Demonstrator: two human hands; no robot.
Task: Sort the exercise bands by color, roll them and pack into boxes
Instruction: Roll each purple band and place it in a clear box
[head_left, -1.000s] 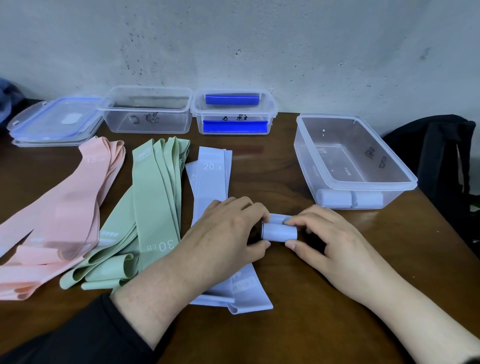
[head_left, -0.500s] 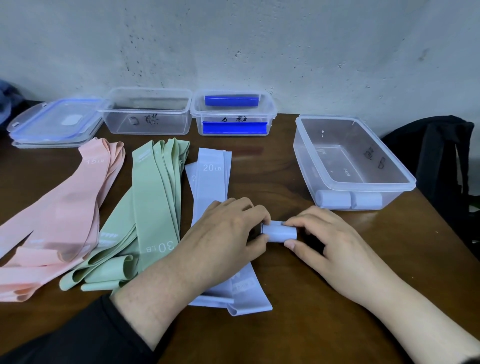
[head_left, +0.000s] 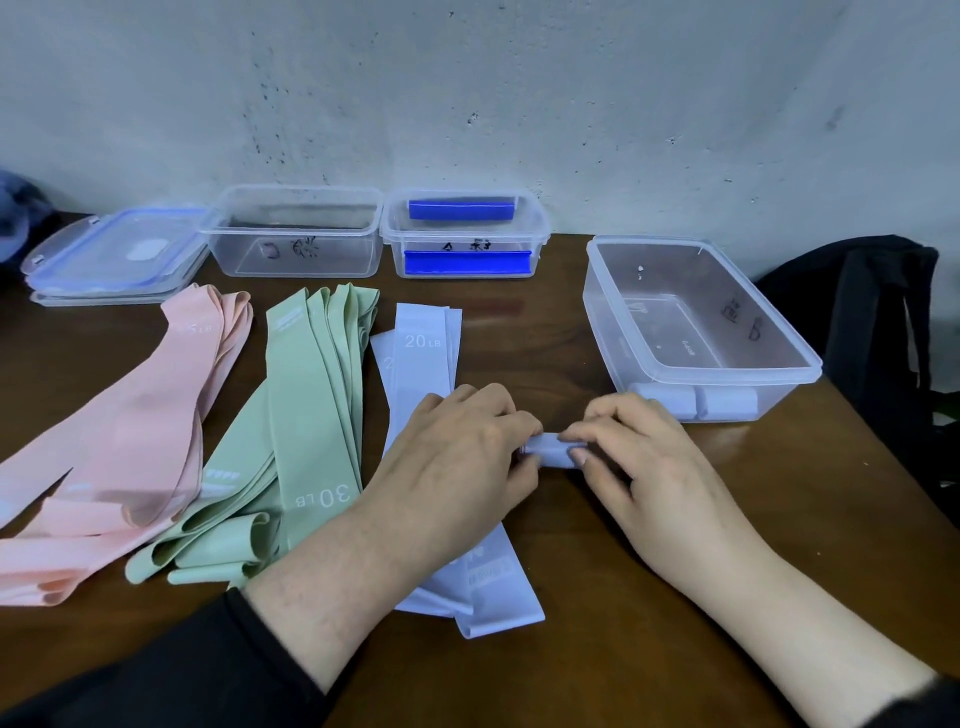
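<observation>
A: Head view: why do both hands pinch that blue roll (head_left: 551, 451) on the desk (head_left: 597, 597)?

B: Likely so it can't spring open. Left hand (head_left: 457, 457) and right hand (head_left: 631, 457) each grip an end with curled fingers.

A: Material?

B: Thin, smooth, stretchy strips. Two finished blue rolls (head_left: 693, 401) lie in the clear box (head_left: 727, 366); pink bands (head_left: 124, 431) and green bands (head_left: 306, 415) lie flat.

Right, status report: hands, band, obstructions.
Left hand and right hand both pinching the rolled lilac band on the table. Two rolls already in the clear box at right. Nothing blocking the way there.
</observation>
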